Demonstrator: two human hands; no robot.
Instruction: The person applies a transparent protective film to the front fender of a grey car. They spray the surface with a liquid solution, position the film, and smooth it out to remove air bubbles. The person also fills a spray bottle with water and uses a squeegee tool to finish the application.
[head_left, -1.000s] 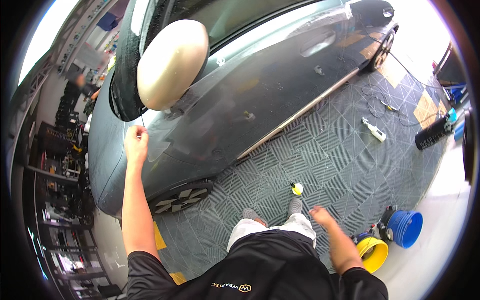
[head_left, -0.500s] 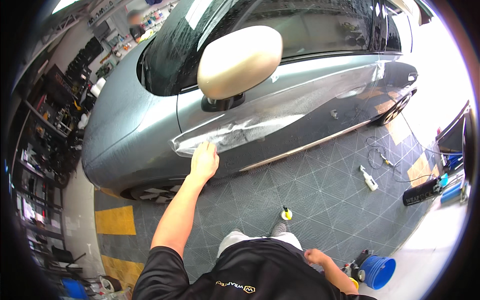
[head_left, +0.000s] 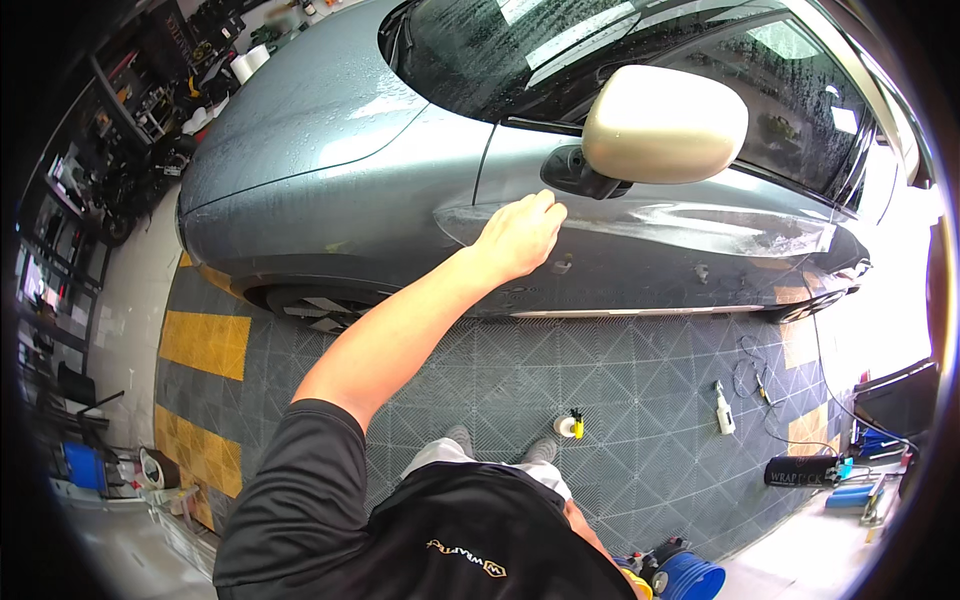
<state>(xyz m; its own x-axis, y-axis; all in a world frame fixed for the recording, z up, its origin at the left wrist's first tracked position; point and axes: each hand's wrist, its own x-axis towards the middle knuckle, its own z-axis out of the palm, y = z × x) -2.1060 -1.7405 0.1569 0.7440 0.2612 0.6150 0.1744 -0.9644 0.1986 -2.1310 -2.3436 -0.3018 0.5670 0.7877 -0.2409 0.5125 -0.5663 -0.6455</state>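
My left hand (head_left: 518, 240) reaches up to the front door of a grey car (head_left: 300, 180), its fingers curled closed just below the side mirror (head_left: 665, 125). The mirror's cover is pale gold and its base is dark. Glossy clear film (head_left: 745, 228) lies along the upper door, with whitish creases to the right of the hand and a curved edge to its left. Whatever the curled fingers pinch is hidden. My right hand (head_left: 582, 522) hangs low beside my hip, mostly covered by my black shirt, and its fingers do not show.
A white spray bottle (head_left: 567, 427) with a yellow trigger stands by my foot. Farther right on the grey tiled floor (head_left: 640, 370) are another white bottle (head_left: 724, 412), a thin hose and a black cylinder (head_left: 800, 471). A blue bucket (head_left: 690, 577) sits at lower right.
My view has turned left, so the car appears farther right. My left hand has moved up from the film's lower left corner toward the mirror. The right hand is now more hidden.
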